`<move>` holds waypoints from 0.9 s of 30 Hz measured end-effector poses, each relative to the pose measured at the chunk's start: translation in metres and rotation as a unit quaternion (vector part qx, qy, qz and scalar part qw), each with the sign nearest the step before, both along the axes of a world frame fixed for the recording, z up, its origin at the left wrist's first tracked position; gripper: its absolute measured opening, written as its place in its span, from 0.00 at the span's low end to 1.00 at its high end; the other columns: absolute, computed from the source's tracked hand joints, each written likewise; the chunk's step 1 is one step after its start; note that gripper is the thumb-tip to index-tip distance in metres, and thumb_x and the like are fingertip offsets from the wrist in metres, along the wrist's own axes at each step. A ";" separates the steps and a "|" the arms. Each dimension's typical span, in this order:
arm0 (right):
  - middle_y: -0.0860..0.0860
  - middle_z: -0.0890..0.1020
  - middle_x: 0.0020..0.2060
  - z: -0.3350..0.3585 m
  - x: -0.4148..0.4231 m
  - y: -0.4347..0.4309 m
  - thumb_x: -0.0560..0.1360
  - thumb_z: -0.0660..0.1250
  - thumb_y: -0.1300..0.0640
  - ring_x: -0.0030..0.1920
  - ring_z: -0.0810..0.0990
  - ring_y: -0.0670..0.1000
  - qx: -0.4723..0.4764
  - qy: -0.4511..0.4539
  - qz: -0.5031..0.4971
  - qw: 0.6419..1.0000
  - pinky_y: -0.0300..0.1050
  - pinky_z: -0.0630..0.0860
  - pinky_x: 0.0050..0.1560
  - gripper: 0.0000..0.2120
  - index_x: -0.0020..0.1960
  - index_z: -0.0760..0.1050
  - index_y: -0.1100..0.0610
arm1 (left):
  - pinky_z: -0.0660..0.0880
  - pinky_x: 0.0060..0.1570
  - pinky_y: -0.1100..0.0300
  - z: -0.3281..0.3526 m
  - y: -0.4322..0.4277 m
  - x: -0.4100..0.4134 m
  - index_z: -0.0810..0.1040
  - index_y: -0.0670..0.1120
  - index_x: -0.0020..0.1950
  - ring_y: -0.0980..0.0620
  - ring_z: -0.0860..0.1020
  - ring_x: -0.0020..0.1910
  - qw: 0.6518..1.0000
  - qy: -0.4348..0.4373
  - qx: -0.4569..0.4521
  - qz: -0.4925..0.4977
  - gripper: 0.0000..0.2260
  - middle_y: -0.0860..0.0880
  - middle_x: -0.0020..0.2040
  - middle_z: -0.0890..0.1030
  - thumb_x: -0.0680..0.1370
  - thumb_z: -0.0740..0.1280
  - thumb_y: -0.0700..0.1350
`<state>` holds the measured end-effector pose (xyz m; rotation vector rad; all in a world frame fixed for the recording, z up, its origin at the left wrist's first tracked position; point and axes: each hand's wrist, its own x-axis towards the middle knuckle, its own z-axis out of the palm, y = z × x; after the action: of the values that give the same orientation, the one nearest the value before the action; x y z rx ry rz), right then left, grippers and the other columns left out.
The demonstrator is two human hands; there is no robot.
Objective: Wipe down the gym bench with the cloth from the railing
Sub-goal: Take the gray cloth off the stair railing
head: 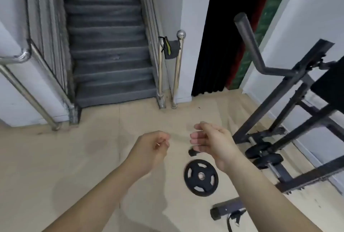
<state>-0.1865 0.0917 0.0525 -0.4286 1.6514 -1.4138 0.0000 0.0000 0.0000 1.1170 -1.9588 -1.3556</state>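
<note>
Both bare forearms reach up from the bottom of the frame over a pale, smooth floor. Centre frame, the left hand [154,148] is loosely curled, thumb and forefinger nipped together on something too small and thin to name. Just right of it, the right hand [210,140] is half closed, fingers bent inward and close together, holding nothing.

Neither hand has the cloth [170,49] yet. It hangs well ahead, upper centre, a dark limp fabric with a yellow-green strip, draped over the polished steel railing [177,71] just below the round ball cap of the end post, at the foot of the grey carpeted stairs [109,64].

To do this step well, I would walk up to the post, free one hand, and lift the cloth up and off the rail rather than tug it sideways, since a strap seems to dangle from it and could snag.

At the right edge stands the gym bench [290,101], all matte black square tubing with a flat dark pad. A black rubber weight plate [201,177] lies flat on the floor below the right wrist, something to step around.
</note>
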 end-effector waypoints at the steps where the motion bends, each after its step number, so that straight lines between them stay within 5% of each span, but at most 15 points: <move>1: 0.57 0.85 0.37 0.000 0.000 -0.013 0.82 0.65 0.57 0.40 0.84 0.57 0.004 -0.004 0.008 1.000 0.52 0.81 0.43 0.12 0.56 0.81 0.65 | 0.81 0.46 0.54 0.003 -0.011 -0.002 0.82 0.59 0.46 0.45 0.85 0.38 1.000 0.021 0.018 0.012 0.11 0.50 0.43 0.85 0.79 0.69 0.42; 11: 0.56 0.86 0.40 -0.026 -0.075 -0.211 0.81 0.64 0.55 0.41 0.85 0.56 0.026 -0.016 0.032 0.999 0.57 0.83 0.54 0.12 0.57 0.81 0.62 | 0.76 0.46 0.62 0.021 -0.195 -0.088 0.78 0.51 0.57 0.55 0.79 0.39 0.993 0.068 0.085 0.051 0.12 0.51 0.44 0.82 0.80 0.67 0.36; 19: 0.57 0.85 0.43 -0.011 -0.159 -0.430 0.81 0.63 0.54 0.42 0.83 0.57 0.022 -0.024 0.044 0.998 0.56 0.83 0.53 0.12 0.59 0.78 0.59 | 0.79 0.50 0.53 0.030 -0.367 -0.140 0.84 0.51 0.49 0.50 0.82 0.44 0.982 0.070 0.118 0.132 0.12 0.52 0.43 0.86 0.78 0.69 0.33; 27: 0.57 0.83 0.43 -0.023 -0.216 -0.627 0.80 0.65 0.57 0.43 0.81 0.58 0.046 -0.034 0.004 0.998 0.62 0.82 0.53 0.08 0.55 0.78 0.60 | 0.81 0.48 0.51 0.003 -0.565 -0.178 0.83 0.47 0.54 0.37 0.83 0.52 0.973 0.045 0.162 0.161 0.12 0.43 0.50 0.86 0.78 0.67 0.32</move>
<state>-0.4027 -0.5354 0.0298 -0.3309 1.6504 -1.3257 -0.1778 -0.5649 0.0034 1.4231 -1.4458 -1.5432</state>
